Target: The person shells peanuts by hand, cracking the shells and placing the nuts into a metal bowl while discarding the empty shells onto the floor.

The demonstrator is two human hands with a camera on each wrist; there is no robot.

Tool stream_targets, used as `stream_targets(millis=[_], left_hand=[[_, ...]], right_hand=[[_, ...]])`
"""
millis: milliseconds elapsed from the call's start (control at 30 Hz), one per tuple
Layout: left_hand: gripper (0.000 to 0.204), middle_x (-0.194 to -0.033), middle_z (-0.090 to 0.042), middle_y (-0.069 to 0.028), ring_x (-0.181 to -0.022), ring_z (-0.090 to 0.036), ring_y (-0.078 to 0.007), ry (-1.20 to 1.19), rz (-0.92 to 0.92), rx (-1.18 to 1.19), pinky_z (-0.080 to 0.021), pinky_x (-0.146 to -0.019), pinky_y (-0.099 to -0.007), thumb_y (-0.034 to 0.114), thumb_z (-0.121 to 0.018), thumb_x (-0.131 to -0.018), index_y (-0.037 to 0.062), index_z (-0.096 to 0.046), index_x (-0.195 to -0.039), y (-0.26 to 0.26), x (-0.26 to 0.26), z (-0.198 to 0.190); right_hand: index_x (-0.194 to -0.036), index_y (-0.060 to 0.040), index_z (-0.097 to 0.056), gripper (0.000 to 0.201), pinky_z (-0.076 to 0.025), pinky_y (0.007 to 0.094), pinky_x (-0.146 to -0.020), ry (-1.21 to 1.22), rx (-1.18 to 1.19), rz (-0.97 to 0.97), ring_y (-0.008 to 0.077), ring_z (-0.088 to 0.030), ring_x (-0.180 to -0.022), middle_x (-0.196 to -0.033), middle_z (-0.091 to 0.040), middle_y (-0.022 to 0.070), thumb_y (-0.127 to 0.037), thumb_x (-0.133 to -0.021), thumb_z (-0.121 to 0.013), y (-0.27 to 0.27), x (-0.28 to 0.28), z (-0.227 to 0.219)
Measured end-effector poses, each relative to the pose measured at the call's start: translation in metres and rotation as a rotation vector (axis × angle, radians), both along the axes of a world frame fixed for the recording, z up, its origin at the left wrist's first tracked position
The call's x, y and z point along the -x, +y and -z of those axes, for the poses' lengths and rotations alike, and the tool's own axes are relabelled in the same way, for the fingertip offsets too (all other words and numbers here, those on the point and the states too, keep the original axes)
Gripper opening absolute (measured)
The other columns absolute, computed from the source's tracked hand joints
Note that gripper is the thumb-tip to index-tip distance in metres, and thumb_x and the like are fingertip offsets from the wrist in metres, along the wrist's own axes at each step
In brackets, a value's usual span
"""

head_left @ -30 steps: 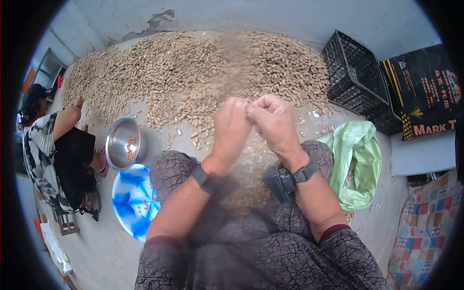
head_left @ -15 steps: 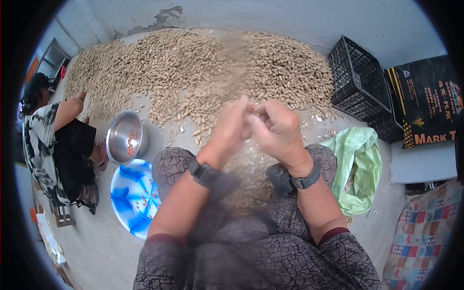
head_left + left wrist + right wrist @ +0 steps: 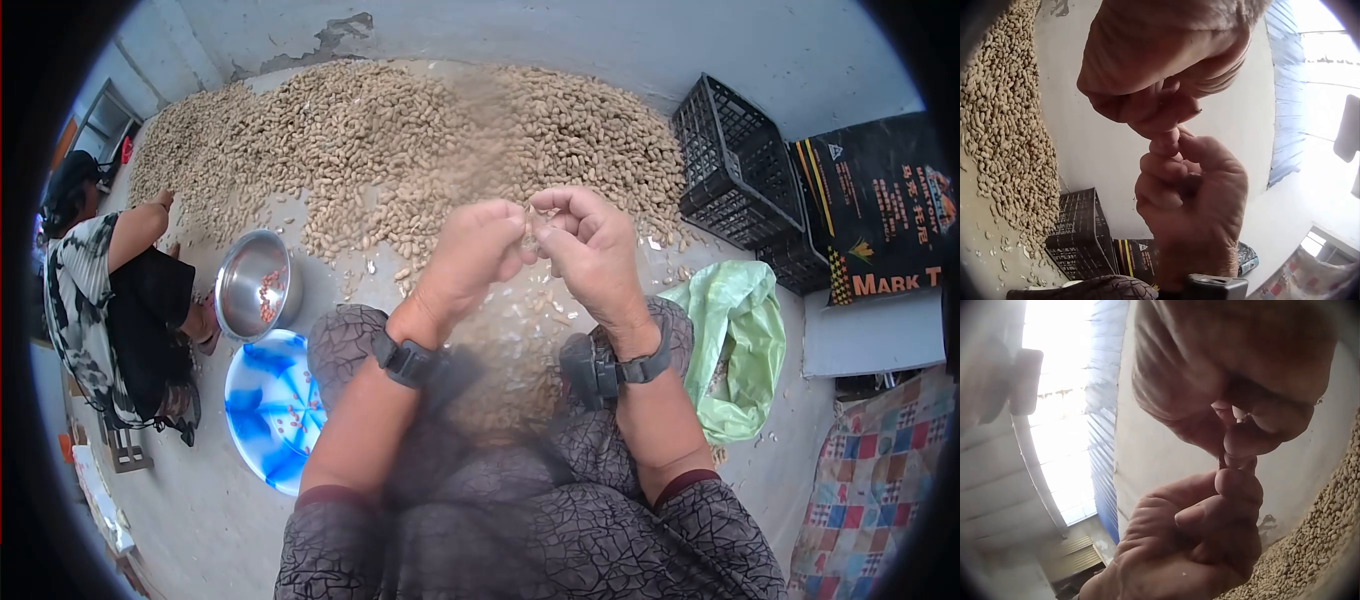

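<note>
Both hands meet at their fingertips above the floor, just in front of the peanut heap [image 3: 400,130]. The left hand [image 3: 470,255], fingers curled, pinches a small pale peanut shell [image 3: 531,224] from one side. The thumb and forefinger of the right hand [image 3: 598,255] grip it from the other side. In the left wrist view, the left hand [image 3: 1160,56] is above the right hand [image 3: 1191,194], with their tips touching. The right wrist view has the left hand [image 3: 1197,531] below the right hand [image 3: 1235,369]; fingers hide most of the shell.
A steel bowl [image 3: 232,290] and a blue-white basin [image 3: 250,405] with reddish kernels stand at the left, near a crouching person [image 3: 130,300]. A green sack [image 3: 755,375], black crates [image 3: 730,165] and a black printed bag [image 3: 890,215] are at the right. Shell bits lie between the knees.
The hands have shifted slightly and turned, and the right fingers have spread a little from the left ones. The reddish bit seen at the fingertips half a second ago no longer shows.
</note>
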State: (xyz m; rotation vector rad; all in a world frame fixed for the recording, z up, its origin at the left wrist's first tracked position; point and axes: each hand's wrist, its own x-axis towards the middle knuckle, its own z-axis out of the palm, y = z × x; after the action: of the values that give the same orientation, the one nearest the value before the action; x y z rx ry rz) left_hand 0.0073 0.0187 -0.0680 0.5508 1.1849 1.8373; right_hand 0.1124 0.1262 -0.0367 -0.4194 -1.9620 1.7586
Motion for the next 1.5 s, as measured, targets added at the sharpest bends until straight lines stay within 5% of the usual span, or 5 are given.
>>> stream_targets(millis=[433, 667, 1167, 1233, 1500], left_hand=[[0.014, -0.068, -0.052, -0.0007, -0.055, -0.042, -0.0042, -0.020, 0.089, 0.046, -0.031, -0.047, -0.0185, 0.002, -0.050, -0.076, -0.0042, -0.060, -0.083, -0.001, -0.001, -0.004], [0.027, -0.064, -0.054, -0.0057, -0.046, -0.040, -0.0054, -0.339, -0.190, 0.011, -0.031, -0.039, -0.0164, 0.022, -0.049, -0.092, -0.0016, -0.057, -0.082, -0.003, 0.007, -0.007], [0.012, -0.070, -0.061, -0.0017, -0.053, -0.047, -0.0017, 0.615, 0.123, 0.220, -0.037, -0.047, -0.0168, 0.008, -0.054, -0.087, -0.0017, -0.061, -0.090, 0.006, -0.026, -0.007], [0.012, -0.070, -0.058, -0.0018, -0.046, -0.041, -0.0017, 0.095, 0.026, 0.068, -0.033, -0.044, -0.0169, 0.011, -0.054, -0.088, -0.0001, -0.059, -0.090, 0.005, -0.018, -0.008], [0.017, -0.072, -0.055, -0.0019, -0.047, -0.038, -0.0020, -0.347, -0.020, -0.181, -0.028, -0.042, -0.0146, 0.016, -0.052, -0.092, -0.0001, -0.053, -0.097, -0.001, -0.008, -0.007]], right_hand=[[-0.084, 0.0020, -0.065, 0.016, -0.045, 0.0240, -0.051, 0.129, -0.283, 0.044, 0.0086, -0.058, -0.059, -0.065, -0.063, 0.0069, 0.004, -0.074, -0.052, 0.000, -0.003, 0.010], [-0.092, 0.0049, -0.061, 0.046, -0.037, 0.0197, -0.037, -0.199, -0.129, -0.047, 0.0070, -0.050, -0.043, -0.064, -0.060, 0.0087, -0.038, -0.092, -0.045, 0.015, -0.007, -0.009], [-0.099, 0.0012, -0.055, 0.064, -0.039, 0.0200, -0.038, -0.367, 0.287, -0.111, 0.0114, -0.058, -0.060, -0.076, -0.061, 0.0082, -0.056, -0.093, -0.027, 0.005, 0.010, 0.017], [-0.099, 0.0014, -0.056, 0.063, -0.040, 0.0199, -0.039, -0.275, 0.317, -0.154, 0.0113, -0.058, -0.061, -0.078, -0.061, 0.0080, -0.055, -0.093, -0.028, 0.010, 0.008, 0.013], [-0.090, 0.0021, -0.061, 0.017, -0.046, 0.0215, -0.053, -0.011, 0.067, 0.021, 0.0085, -0.059, -0.064, -0.074, -0.063, 0.0049, -0.011, -0.080, -0.067, 0.003, 0.003, -0.006]])
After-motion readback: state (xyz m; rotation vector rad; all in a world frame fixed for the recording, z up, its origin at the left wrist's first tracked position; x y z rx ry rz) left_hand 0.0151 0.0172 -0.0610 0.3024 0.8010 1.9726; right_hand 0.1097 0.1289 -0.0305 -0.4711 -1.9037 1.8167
